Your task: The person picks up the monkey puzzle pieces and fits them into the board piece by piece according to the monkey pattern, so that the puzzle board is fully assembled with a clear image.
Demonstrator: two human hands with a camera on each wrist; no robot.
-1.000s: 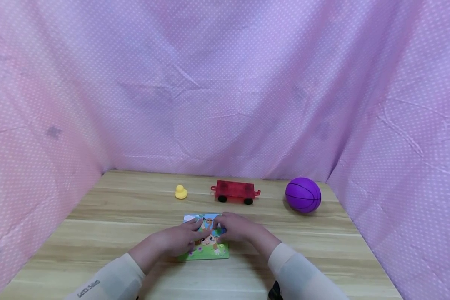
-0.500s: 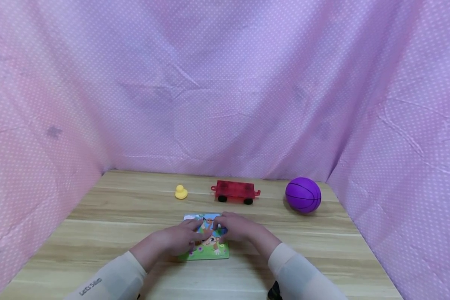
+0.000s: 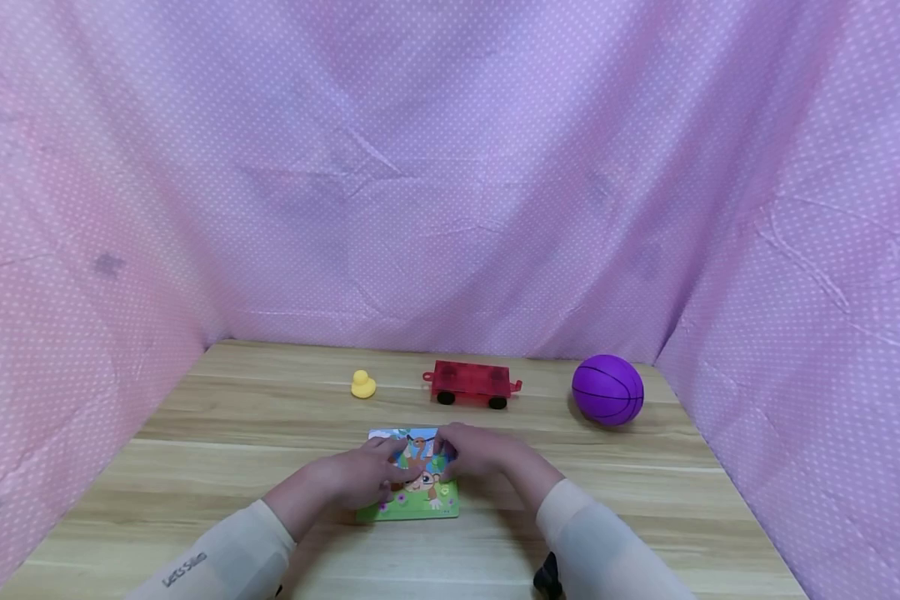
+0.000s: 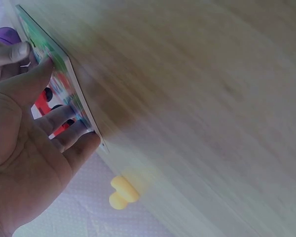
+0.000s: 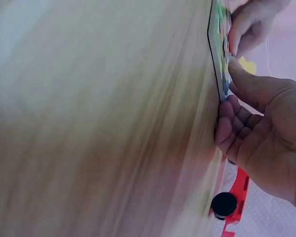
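A flat jigsaw puzzle with a cartoon monkey on a green and blue ground lies in the middle of the table. My left hand rests on its left part with straight fingers, thumb reaching across the picture; in the left wrist view its fingertips come down near the board's edge. At the right side of the puzzle, my right hand has its fingers curled at the edge and its thumb on the picture face. The spot between its thumb and index finger is largely hidden.
Behind the puzzle stand a yellow rubber duck, a red wheeled toy wagon and, at the far right, a purple ball. A pink dotted cloth hangs along the table's back and sides.
The right hand's index finger and thumb have shifted slightly rightward toward the puzzle's edge and drawn closer together. The left hand and the puzzle stay nearly where they were.
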